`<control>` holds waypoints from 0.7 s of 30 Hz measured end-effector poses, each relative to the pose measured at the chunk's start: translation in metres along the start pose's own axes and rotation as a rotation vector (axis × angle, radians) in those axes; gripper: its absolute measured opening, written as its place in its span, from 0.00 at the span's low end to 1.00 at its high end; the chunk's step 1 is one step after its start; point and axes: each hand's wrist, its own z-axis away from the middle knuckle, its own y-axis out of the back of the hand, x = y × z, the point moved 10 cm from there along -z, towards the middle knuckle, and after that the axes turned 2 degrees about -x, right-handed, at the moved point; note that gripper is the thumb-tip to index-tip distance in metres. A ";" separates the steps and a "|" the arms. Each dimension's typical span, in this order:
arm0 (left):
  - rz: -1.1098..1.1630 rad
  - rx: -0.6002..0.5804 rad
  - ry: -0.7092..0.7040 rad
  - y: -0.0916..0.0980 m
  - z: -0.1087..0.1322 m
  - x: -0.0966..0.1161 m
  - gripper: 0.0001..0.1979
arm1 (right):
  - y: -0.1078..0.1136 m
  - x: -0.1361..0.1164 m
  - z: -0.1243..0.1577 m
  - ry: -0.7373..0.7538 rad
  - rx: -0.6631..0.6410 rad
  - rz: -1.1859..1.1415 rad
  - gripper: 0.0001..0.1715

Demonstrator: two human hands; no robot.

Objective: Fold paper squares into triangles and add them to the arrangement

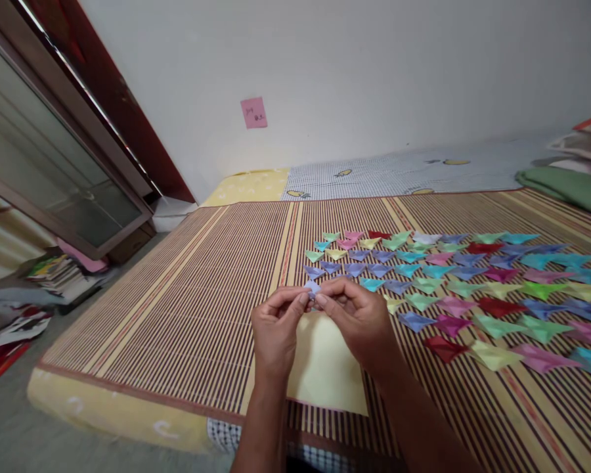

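Between my two hands is a small piece of folded blue paper [312, 287], pinched by the fingertips above the mat. My left hand [278, 328] is closed on its left side, thumb against forefinger. Its right side is gripped the same way by my right hand [357, 318]. The fingers cover most of the paper, so its exact shape is hard to see. Below the hands lies a pale yellow paper sheet [328, 371], flat on the striped mat [177, 295]. Rows of folded paper pieces in many colours, such as a red one [444, 349], spread to the right.
A pink note [253, 112] is stuck on the white wall. Folded green cloth [566, 187] lies at the bed's far right. A glass-panelled door [64, 144] stands at the left, with stacked books [66, 276] near it. The bed's front edge [123, 404] is close to me.
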 end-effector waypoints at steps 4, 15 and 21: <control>-0.025 0.037 0.011 0.000 0.003 0.000 0.03 | 0.002 0.006 0.002 -0.008 0.043 0.052 0.07; -0.094 0.093 0.029 -0.001 0.008 -0.002 0.06 | 0.008 0.016 0.002 -0.025 0.121 0.067 0.05; 0.083 0.053 0.106 -0.004 0.004 -0.012 0.15 | 0.012 0.013 0.000 -0.038 0.134 -0.008 0.05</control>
